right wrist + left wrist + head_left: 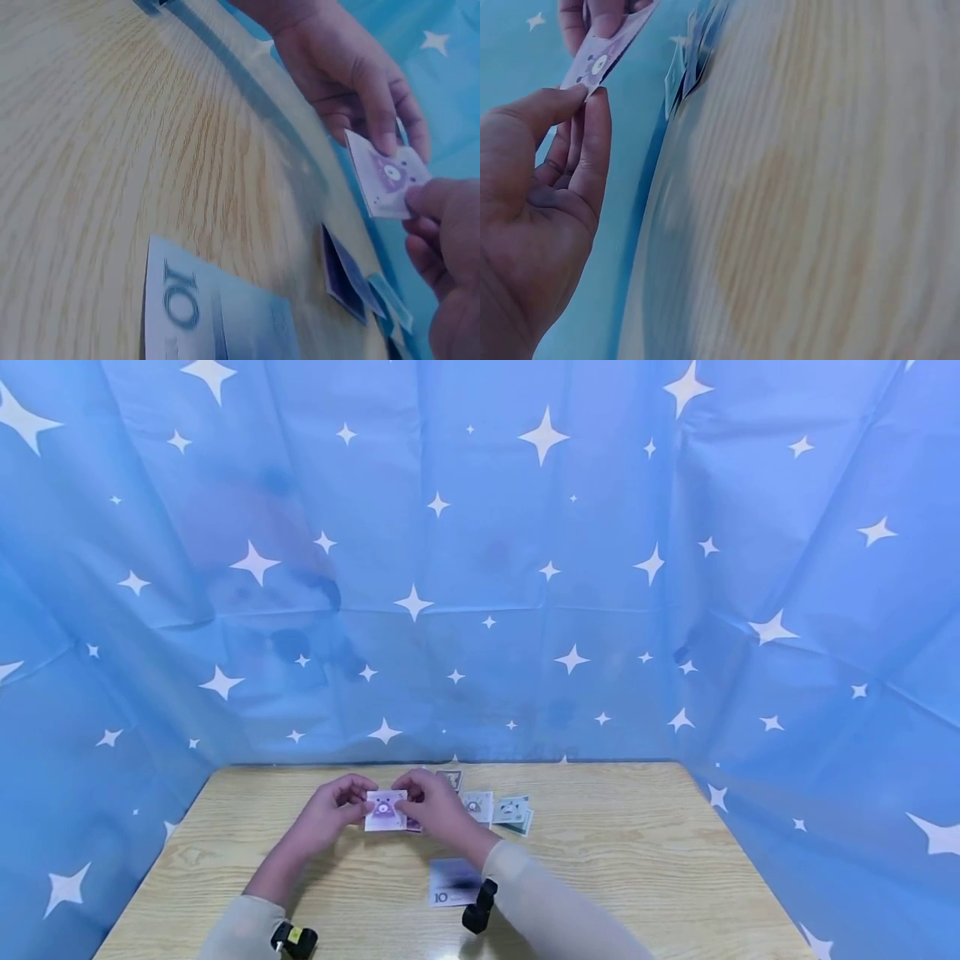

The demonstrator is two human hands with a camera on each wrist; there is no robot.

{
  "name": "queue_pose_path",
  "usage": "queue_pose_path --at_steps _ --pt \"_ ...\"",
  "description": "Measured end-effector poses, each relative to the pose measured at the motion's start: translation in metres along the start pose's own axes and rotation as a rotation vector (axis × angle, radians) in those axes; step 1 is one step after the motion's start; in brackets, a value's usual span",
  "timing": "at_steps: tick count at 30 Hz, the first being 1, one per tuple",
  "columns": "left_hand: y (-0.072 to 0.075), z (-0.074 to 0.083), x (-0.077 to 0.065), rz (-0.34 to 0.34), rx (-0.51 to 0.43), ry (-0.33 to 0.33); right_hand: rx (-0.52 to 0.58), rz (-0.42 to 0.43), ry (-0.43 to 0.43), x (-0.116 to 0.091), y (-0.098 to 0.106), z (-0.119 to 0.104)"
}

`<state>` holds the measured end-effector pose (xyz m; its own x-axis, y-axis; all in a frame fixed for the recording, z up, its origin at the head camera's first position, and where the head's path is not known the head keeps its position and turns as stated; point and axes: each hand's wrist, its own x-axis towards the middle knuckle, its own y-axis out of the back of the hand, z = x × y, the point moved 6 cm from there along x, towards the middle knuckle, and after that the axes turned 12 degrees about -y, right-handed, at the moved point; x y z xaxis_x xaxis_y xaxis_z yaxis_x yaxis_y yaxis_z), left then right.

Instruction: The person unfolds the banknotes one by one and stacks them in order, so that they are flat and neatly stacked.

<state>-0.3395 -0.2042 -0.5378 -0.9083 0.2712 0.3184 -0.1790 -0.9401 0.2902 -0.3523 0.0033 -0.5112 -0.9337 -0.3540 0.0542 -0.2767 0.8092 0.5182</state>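
Between both hands is a small purple-and-white paper card (384, 821) with a cartoon figure on it, raised off the table. My left hand (327, 812) pinches its left edge between thumb and fingers. At the other edge my right hand (441, 814) pinches the card, thumb on its printed face. In the right wrist view the card (379, 184) is tilted, its printed face visible. Below the right forearm lies a paper note (442, 893) marked 10, partly covered by the sleeve in the head view.
Behind and right of the right hand, several other printed papers lie on the wooden table (622, 835), including a pale one (486, 802), a teal one (512, 810) and a dark-bordered one (453, 777). A blue star-patterned curtain (495, 693) hangs behind the table.
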Motion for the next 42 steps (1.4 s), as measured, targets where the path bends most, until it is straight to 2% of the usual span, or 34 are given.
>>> queue_pose_path --at_steps 6,15,19,24,36,42 --pt "-0.018 0.006 0.001 -0.014 0.006 -0.002 0.04 -0.036 -0.024 -0.011 0.015 0.007" --pt "-0.054 0.02 0.002 -0.063 -0.002 -0.1 0.073 -0.016 -0.063 -0.033 0.038 0.027" --pt "-0.069 0.025 0.003 -0.073 -0.02 -0.111 0.075 -0.018 -0.065 -0.045 0.047 0.032" --pt "-0.085 0.028 0.004 -0.074 -0.04 -0.092 0.096 -0.019 -0.086 -0.058 0.059 0.037" --pt "-0.111 0.033 0.004 -0.063 -0.106 -0.074 0.144 -0.001 -0.101 -0.076 0.078 0.045" --pt "-0.122 0.036 0.005 -0.09 -0.131 -0.11 0.141 0.001 -0.122 -0.084 0.087 0.048"
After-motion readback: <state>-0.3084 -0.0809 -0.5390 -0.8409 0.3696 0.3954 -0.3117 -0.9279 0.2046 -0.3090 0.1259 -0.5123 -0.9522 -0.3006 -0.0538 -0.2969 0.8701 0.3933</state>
